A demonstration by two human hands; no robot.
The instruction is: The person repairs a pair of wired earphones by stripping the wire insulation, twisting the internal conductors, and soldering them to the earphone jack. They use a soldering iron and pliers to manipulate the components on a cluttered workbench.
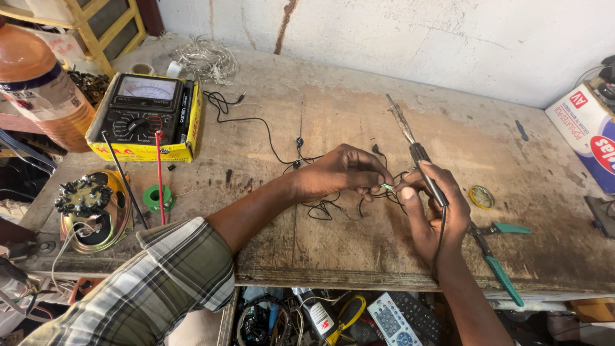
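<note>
Soldering a thin earphone lead at the wooden bench [359, 256]

Left hand [343, 173] pinched the tiny wire end [387, 186] w/ fingers closed tight, prob. to steady it; right hand [432, 211] gripped the soldering iron [416, 150] like a pen, tip pointing away. Black cable [256, 120] trailed across the bench; teal-handled pliers [496, 247] & solder tin [481, 197] lay near the right hand, multimeter [146, 115] well apart at left

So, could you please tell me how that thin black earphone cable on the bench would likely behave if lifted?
The black earphone cable lies in loose curls and loops, so it is probably floppy and light. It trails under the left hand, so a pull would likely drag the tangle along.
</note>
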